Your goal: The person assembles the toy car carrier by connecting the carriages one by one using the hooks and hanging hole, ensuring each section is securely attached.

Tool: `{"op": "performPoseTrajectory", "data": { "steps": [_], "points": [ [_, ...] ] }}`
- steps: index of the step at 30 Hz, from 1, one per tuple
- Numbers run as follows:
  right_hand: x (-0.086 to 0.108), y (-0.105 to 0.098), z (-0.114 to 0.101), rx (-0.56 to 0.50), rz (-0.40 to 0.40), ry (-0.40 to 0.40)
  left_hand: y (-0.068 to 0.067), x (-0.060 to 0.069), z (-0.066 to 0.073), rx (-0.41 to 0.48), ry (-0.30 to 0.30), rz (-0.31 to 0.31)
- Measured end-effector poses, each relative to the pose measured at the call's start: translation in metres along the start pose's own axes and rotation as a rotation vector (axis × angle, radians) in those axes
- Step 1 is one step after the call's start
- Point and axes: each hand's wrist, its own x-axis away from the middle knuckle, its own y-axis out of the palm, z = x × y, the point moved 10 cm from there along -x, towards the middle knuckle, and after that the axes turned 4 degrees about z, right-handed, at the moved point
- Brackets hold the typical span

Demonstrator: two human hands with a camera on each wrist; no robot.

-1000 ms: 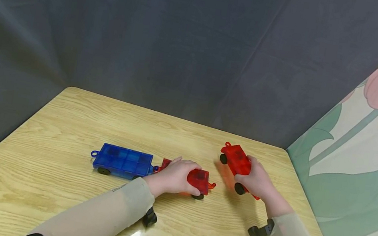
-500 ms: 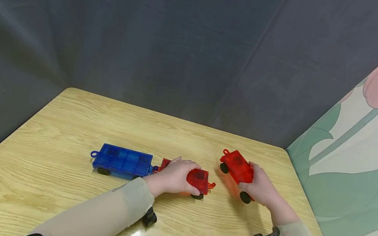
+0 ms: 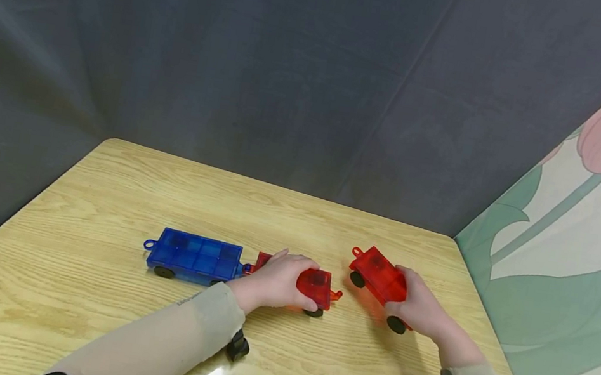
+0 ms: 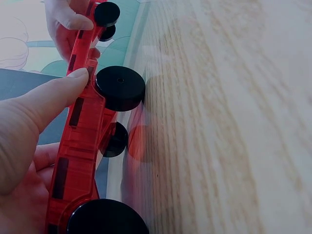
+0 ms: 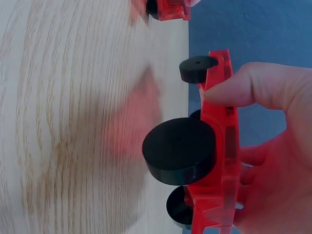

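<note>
A translucent red toy car base (image 3: 315, 284) with black wheels stands on the table, and my left hand (image 3: 278, 280) grips it across its sides from above. Its hook points right. Behind its left end, a blue toy car base (image 3: 195, 255) meets it at the coupling. My right hand (image 3: 419, 303) holds a second red toy car base (image 3: 378, 274) by its long edges, tilted, with its loop end up and to the left. In the right wrist view the wheels (image 5: 179, 150) of this second base hang above the table. A gap separates the two red bases.
The wood-grain table (image 3: 86, 317) bears all the pieces. Dark cloth (image 3: 271, 68) hangs beyond its far and left edges. A wall with painted tulips (image 3: 578, 303) borders the right side. Each wrist wears a small black camera.
My right hand has drawn the second red car base down and slightly to the right, toward me. The left hand, its red base and the blue base have stayed in place.
</note>
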Motion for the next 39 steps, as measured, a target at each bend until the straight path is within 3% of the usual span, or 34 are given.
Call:
{"op": "performPoseTrajectory", "data": {
  "steps": [11,25,39],
  "points": [
    [0.005,0.003,0.008,-0.065,-0.062,0.013,0.001,0.000,-0.001,0.000,-0.002,0.001],
    [0.010,0.003,0.006,-0.142,-0.126,-0.085,0.003,-0.001,-0.003,0.005,0.007,0.007],
    [0.014,0.000,0.004,-0.097,-0.165,-0.124,0.002,-0.001,-0.002,0.009,0.013,0.010]
  ]
}}
